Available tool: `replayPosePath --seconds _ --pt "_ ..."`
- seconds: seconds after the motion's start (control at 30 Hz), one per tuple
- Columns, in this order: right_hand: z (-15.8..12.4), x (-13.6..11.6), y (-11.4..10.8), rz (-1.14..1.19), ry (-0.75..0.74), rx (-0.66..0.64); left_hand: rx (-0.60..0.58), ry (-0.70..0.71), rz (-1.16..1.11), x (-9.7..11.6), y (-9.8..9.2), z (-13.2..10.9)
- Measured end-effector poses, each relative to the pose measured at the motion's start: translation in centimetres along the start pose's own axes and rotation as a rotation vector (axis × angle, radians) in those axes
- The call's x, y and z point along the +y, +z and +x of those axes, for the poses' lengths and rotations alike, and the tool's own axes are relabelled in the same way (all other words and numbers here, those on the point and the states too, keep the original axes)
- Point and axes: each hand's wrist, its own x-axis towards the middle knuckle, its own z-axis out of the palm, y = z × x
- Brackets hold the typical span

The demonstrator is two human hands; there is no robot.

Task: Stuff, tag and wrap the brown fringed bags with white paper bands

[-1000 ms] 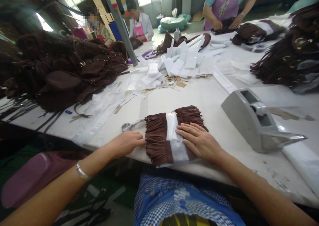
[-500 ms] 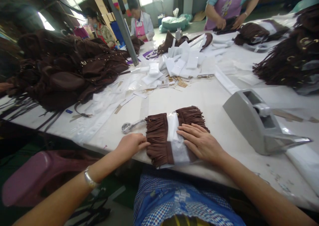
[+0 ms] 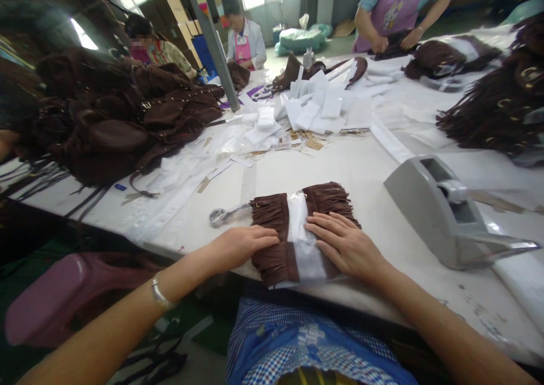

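Note:
A brown fringed bag lies flat at the table's front edge, with a white wrap and clear plastic across its middle. My right hand rests on the bag's right half, fingers stretched out and the tips by the wrap. On the left fringe lies my left hand, its fingers extended over the strips. A plastic-wrapped strap end sticks out from the bag's left side onto the table.
A grey tape dispenser stands to the right. Brown bags are heaped at the left, fringed bags at the right. White packets lie further back near a metal post. Co-workers sit or stand beyond; a pink stool is below left.
My left hand has moved right from the bag's left edge onto its fringe, and its fingers have straightened. My right hand stays in place on the bag.

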Motion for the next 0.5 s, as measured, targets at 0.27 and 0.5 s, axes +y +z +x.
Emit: replayPosePath --seconds 0.27,0.5 --pt "0.0 0.1 0.1 0.010 -0.002 0.008 -0.239 -0.079 0.268 -2.4 -0.8 -2.3" --pt "0.0 0.2 0.2 0.008 -0.010 0.015 -0.063 -0.257 0.113 1.1 -3.1 -1.8"
